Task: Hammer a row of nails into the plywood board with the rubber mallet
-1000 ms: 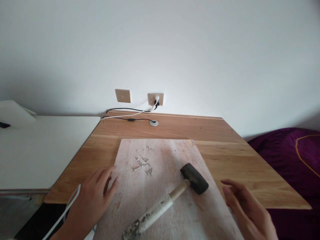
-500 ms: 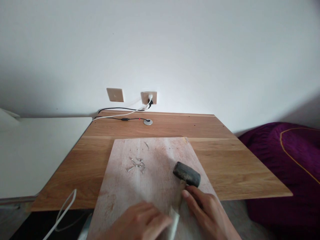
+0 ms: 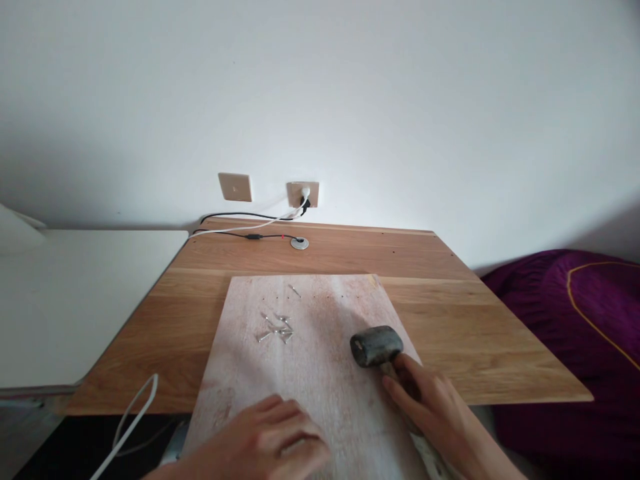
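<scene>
A pale, worn board [image 3: 310,373] lies on the wooden table [image 3: 475,333]. A mallet with a black head [image 3: 376,346] rests on the board's right part; my right hand [image 3: 430,407] is wrapped round its handle just behind the head. Low on the board my left hand [image 3: 270,443] lies with its fingers curled under and nothing visible in them. Several small nails [image 3: 276,327] are scattered on the upper left of the board, and one more nail [image 3: 295,290] lies near its far edge.
A white surface [image 3: 75,300] adjoins the table on the left. Cables [image 3: 250,230] run from a wall socket [image 3: 303,193] along the table's far edge. A white cord [image 3: 133,420] hangs at the front left. Purple bedding [image 3: 575,320] fills the right.
My right hand has closed round the mallet's handle and swung the mallet so the handle points toward the lower right. My left hand came in from the board's left edge onto its lower part.
</scene>
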Available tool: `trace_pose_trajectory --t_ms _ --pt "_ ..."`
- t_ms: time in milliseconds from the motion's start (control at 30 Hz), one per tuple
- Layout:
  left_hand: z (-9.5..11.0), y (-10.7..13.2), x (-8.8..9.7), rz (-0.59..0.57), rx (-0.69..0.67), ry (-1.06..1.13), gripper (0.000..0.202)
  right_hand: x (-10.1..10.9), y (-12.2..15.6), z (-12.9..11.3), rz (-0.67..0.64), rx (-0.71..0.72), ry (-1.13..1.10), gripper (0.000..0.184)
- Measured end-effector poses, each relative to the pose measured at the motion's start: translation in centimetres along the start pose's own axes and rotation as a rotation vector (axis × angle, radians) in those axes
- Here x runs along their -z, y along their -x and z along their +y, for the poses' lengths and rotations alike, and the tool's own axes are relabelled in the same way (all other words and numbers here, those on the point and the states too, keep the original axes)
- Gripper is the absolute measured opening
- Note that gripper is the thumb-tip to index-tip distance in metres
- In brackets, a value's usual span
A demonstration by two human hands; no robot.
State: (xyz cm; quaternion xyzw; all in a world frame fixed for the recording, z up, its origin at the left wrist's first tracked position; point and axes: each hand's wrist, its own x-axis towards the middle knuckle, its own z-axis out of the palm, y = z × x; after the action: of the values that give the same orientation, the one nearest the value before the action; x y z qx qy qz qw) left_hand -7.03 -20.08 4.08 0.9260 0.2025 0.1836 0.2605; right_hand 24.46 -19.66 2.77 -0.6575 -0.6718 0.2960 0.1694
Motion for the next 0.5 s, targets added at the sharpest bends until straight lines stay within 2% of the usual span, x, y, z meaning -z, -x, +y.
trace_pose_trajectory --t_ms 67,133,267,333,400,500 --pt "-0.3 -0.2 1.8 0.065 0.114 -0.045 0.027 0.6 -0.3 0.4 -0.055 -0.007 -0.064 0.034" --pt "-1.5 -0.7 2.7 0.117 0.234 -0.137 0.029 0.8 -0.6 0.7 -0.113 -0.032 -0.146 0.034" --pt "-5.5 -2.6 4.0 0.179 0.299 -0.478 0.025 0.3 -1.6 0.8 -0.213 -0.066 -0.401 0.038" --pt "-7.5 -3.8 4.6 0.182 0.350 -0.577 0.027 0.0 -2.4 0.5 -0.218 -0.051 -0.491 0.042" --pt "-9.4 -5.2 5.3 0.154 0.358 -0.567 0.025 -0.3 -3.3 -0.2 -0.170 -0.030 -0.525 0.047" --pt "-12.2 -7.2 6.3 0.075 0.316 -0.400 0.024 -0.8 -4.6 -1.2 -0.122 -0.020 -0.543 0.053"
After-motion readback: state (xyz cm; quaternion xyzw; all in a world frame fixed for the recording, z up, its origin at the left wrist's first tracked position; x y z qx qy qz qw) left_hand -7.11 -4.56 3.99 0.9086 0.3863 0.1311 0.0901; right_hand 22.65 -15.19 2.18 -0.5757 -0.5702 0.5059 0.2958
